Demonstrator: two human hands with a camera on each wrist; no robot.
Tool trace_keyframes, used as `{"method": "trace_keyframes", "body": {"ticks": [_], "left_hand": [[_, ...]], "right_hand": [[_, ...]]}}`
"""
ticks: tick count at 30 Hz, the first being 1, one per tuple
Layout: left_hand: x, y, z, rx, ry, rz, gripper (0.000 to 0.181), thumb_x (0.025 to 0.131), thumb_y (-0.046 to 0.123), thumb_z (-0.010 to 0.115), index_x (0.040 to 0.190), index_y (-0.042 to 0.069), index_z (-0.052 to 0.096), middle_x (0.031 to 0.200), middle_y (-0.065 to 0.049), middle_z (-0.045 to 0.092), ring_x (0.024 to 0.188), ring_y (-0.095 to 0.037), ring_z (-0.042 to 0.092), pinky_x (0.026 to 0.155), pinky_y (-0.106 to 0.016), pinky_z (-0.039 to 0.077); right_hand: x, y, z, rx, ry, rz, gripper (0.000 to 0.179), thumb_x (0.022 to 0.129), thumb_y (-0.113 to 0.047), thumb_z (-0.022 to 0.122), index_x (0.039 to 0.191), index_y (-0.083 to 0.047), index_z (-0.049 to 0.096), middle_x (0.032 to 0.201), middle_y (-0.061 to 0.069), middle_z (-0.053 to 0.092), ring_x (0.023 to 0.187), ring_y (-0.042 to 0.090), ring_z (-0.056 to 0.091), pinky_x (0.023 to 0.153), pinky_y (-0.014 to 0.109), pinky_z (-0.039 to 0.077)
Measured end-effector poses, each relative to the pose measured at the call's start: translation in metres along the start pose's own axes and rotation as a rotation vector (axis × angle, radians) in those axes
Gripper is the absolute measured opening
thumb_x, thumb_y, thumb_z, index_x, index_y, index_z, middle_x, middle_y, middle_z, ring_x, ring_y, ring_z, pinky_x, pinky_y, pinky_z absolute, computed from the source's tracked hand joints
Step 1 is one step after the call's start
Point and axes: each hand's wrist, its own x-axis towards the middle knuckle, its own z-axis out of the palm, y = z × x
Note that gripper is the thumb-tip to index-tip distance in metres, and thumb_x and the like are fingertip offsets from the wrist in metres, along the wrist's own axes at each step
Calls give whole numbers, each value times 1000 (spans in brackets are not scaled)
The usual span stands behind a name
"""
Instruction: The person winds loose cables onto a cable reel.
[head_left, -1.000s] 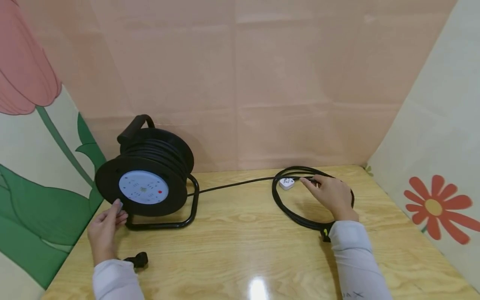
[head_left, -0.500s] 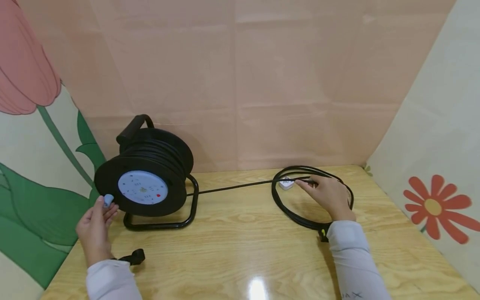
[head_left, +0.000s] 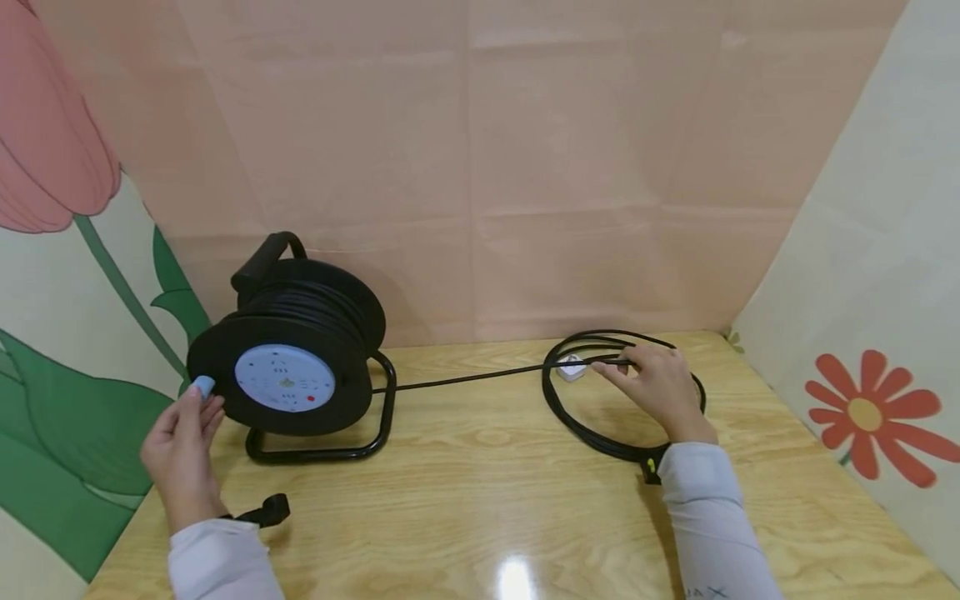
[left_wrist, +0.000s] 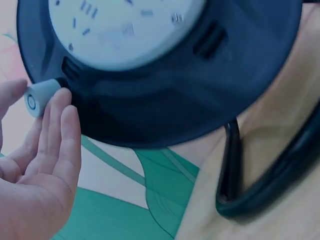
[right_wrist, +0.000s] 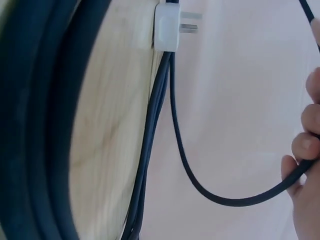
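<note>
A black cable reel (head_left: 212,358) with a pale blue socket face stands on its tubular frame at the table's left. My left hand (head_left: 180,446) pinches the light blue crank knob (left_wrist: 42,95) on the reel's rim between thumb and fingers. A single black cable (head_left: 472,377) runs almost straight from the reel to the right. My right hand (head_left: 660,392) holds that cable above a loose cable coil (head_left: 567,417) on the table. At the coil's far side lies a white plug (head_left: 571,368); its metal pins show in the right wrist view.
Below my left wrist, a black angular piece (head_left: 270,510) sticks out, partly hidden by the sleeve. Another black piece with a yellow mark (head_left: 651,467) shows beside my right cuff. A pink sheet (head_left: 480,167) backs the wooden table (head_left: 450,500), with flower-patterned panels at both sides.
My left hand has moved left and upward with the crank knob. The reel's face has turned clockwise, its red dot shifting down and left. My right hand stays nearly in place.
</note>
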Motion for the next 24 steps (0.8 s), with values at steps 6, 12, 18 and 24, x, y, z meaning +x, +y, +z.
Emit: {"method": "trace_keyframes", "body": {"ticks": [6, 12, 18, 24], "left_hand": [[-4, 7, 9, -25, 3, 29, 33, 83, 9, 83, 112, -1, 73, 95, -10, 74, 80, -15, 72, 75, -21, 57], [-8, 10, 17, -83, 19, 36, 40, 80, 2, 83, 117, -2, 71, 101, -11, 72, 86, -16, 71, 79, -20, 56], [-12, 10, 27, -160, 36, 47, 41, 81, -6, 80, 120, -4, 70, 114, -13, 62, 102, -17, 65, 86, -21, 54], [-16, 10, 38, -155, 19, 85, 43, 85, -5, 76, 127, -1, 67, 127, -13, 53, 119, -19, 56, 93, -18, 49]], "right_hand": [[3, -6, 5, 53, -78, 5, 21, 97, -36, 66, 85, -19, 64, 76, 0, 58, 77, 25, 51, 83, 54, 36], [3, -11, 9, 42, -140, -9, 29, 99, -39, 63, 98, -11, 71, 85, 4, 64, 77, 24, 52, 81, 51, 37], [6, -16, 9, 17, -142, -37, 30, 98, -40, 64, 98, -11, 72, 75, 3, 57, 71, 20, 45, 75, 44, 33], [9, -30, 7, 11, -58, -99, 26, 92, -39, 72, 97, -14, 75, 81, -2, 63, 75, 20, 51, 74, 45, 36]]}}
